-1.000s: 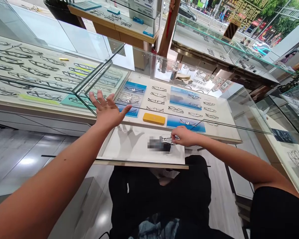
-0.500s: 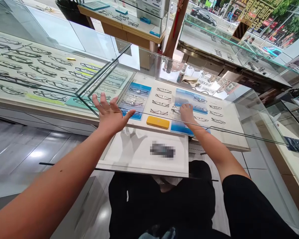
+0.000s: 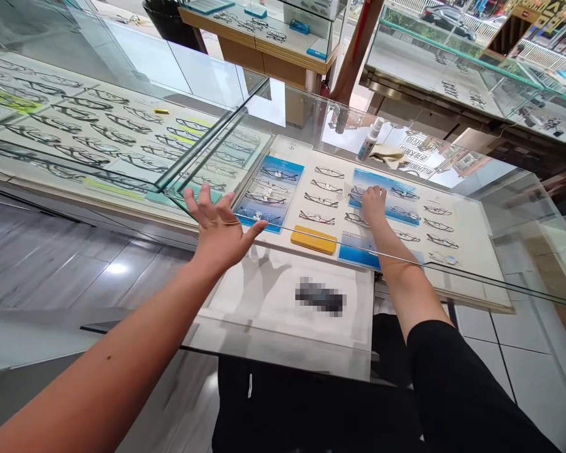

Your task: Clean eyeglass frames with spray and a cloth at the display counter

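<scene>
My left hand (image 3: pixel 219 226) rests open with fingers spread against the front edge of the glass top (image 3: pixel 457 189) of a display case. My right hand (image 3: pixel 372 202) reaches under the glass into the case, fingers curled down on a pair of glasses (image 3: pixel 358 192) at the edge of a blue card (image 3: pixel 387 195). Rows of eyeglass frames (image 3: pixel 321 201) lie on the white display board around it. A yellow glasses case (image 3: pixel 313 240) sits near the front of the board. A white pull-out tray (image 3: pixel 264 296) holds a small dark blurred item (image 3: pixel 319 297).
A spray bottle (image 3: pixel 368 141) and a cloth (image 3: pixel 387 155) sit on the glass top at the back. A second case of eyeglass frames (image 3: pixel 75 132) stretches to the left. More glass counters (image 3: pixel 453 69) stand behind. My dark-clothed legs (image 3: pixel 311 409) are below the tray.
My right hand left the pull-out tray, went under the glass and reached further back onto the display board. My left hand stayed on the glass edge. The view shifted down and forward.
</scene>
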### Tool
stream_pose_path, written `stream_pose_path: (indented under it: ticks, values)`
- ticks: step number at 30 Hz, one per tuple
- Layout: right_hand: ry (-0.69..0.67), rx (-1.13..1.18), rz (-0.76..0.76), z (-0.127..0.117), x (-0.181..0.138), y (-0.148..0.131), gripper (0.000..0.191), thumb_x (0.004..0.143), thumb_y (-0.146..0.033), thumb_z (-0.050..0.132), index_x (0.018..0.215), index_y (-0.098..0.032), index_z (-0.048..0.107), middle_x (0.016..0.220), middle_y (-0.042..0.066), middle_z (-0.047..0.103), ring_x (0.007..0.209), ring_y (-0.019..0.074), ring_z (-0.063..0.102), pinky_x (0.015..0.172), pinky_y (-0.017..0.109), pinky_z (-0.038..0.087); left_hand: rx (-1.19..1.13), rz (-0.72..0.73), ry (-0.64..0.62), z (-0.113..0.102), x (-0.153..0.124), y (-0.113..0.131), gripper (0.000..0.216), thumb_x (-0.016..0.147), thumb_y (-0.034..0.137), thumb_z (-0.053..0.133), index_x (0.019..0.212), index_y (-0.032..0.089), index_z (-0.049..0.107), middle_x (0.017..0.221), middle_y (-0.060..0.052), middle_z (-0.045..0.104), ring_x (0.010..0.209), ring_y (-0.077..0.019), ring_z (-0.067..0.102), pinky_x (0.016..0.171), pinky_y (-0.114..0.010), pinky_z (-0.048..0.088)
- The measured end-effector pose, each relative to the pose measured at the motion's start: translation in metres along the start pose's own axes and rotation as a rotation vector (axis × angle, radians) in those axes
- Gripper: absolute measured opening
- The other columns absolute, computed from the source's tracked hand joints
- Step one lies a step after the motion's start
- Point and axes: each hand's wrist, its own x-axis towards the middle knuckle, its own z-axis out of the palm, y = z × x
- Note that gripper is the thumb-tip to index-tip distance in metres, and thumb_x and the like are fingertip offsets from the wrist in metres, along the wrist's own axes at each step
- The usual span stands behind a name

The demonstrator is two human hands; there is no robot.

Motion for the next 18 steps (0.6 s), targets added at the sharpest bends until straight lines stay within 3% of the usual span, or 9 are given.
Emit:
stream_pose_path:
  ticks: [7,14,18]
  values:
    - [-0.049,-0.045,-0.020,0.015,-0.001,0.011,0.041,0.093,-0.002,0.042,0.116,-0.008,0.075,0.124,0.023,0.069,0.128,0.0371,0.050,0.114,0.053,0.030,-0.002,-0.023,-0.019,-0.001,-0.001,0.001,0.123,0.089,0.092,0.045,0.166,-0.003,0.024,0.170,-0.037,0.002,0.161,-0.0559,-0.020,0.128,-0.075,-0.007]
    - [-0.106,-0.024,0.001,0.013,0.000,0.016,0.038,0.090,-0.013,0.054,0.121,-0.011,0.076,0.126,0.024,0.069,0.130,0.0397,0.050,0.119,0.058,0.025,-0.036,-0.046,-0.009,-0.004,-0.002,0.007,0.119,0.089,0.092,0.045,0.165,0.002,0.028,0.172,-0.035,0.004,0.163,-0.0544,-0.019,0.128,-0.078,-0.005]
    - [-0.117,-0.012,0.042,0.010,-0.002,0.016,0.040,0.094,-0.016,0.050,0.122,-0.011,0.077,0.128,0.023,0.069,0.131,0.0396,0.050,0.121,0.059,0.024,-0.051,-0.045,-0.006,-0.005,-0.002,0.008,0.117,0.089,0.091,0.047,0.164,0.003,0.029,0.172,-0.035,0.004,0.163,-0.0536,-0.020,0.127,-0.079,-0.007]
